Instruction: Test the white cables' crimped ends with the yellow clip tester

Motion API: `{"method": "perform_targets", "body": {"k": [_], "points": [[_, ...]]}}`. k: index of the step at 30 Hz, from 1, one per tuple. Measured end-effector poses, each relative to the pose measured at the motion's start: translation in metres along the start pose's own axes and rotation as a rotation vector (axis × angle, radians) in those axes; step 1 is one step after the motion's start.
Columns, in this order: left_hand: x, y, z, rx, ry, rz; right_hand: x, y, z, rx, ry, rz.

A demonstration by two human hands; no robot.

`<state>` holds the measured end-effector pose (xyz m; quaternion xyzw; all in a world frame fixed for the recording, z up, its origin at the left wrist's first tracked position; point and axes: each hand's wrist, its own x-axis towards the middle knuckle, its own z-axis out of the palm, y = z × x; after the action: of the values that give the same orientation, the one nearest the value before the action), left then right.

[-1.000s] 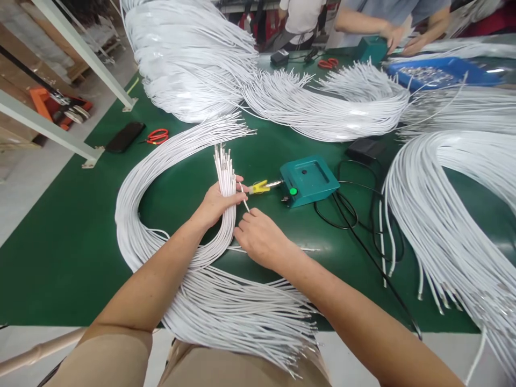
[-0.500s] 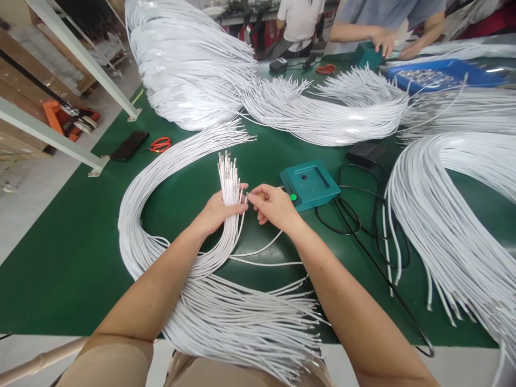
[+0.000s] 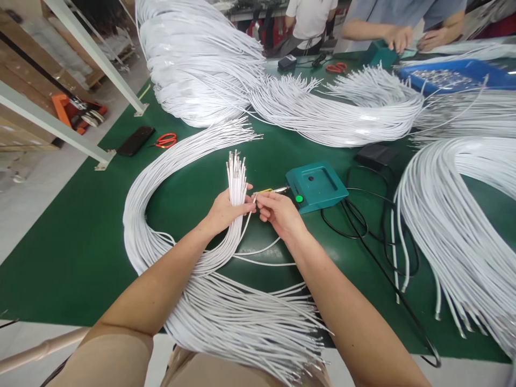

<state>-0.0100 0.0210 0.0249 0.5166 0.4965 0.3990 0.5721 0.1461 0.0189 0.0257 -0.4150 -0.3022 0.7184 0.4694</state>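
Holding a white cable bundle (image 3: 237, 183) near its ends, the left hand (image 3: 228, 211) wraps its fingers around the strands with the thumb across the front; the tips stand nearly upright above the grip. The bundle is on the 12 o'clock side of the left hand and curves toward 7 o'clock behind the left forearm. The right hand (image 3: 279, 210), at 3 o'clock from the left, pinches the tip of a single white cable (image 3: 246, 224) between thumb and index finger. A yellow clip (image 3: 265, 190) shows partly behind these fingers; its contact with the cable cannot be determined. At 2 o'clock from the right hand, a teal box (image 3: 318, 185) with a green button (image 3: 299, 199) rests on the green table (image 3: 72, 247). A loose cable fan (image 3: 250, 317) lies at 6 o'clock; a black phone (image 3: 136, 141) lies at 10 o'clock.
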Motion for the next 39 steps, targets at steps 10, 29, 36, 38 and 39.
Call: {"method": "perform_targets", "body": {"k": [10, 29, 36, 38, 39], "points": [[-0.004, 0.004, 0.005, -0.017, -0.078, 0.054, -0.004, -0.013, 0.006, -0.065, -0.018, 0.064], [-0.003, 0.003, 0.001, -0.157, -0.102, 0.011, -0.005, 0.001, 0.002, -0.571, 0.137, -0.293], [0.002, 0.0, 0.0, -0.298, -0.135, -0.113, -0.012, -0.001, -0.002, -1.572, 0.114, -0.846], [0.004, -0.002, -0.001, -0.28, -0.105, -0.112, -0.012, -0.006, -0.004, -1.758, 0.047, -0.898], [0.005, -0.003, -0.001, -0.267, -0.086, -0.108, -0.011, -0.01, -0.005, -1.801, 0.042, -0.908]]}}
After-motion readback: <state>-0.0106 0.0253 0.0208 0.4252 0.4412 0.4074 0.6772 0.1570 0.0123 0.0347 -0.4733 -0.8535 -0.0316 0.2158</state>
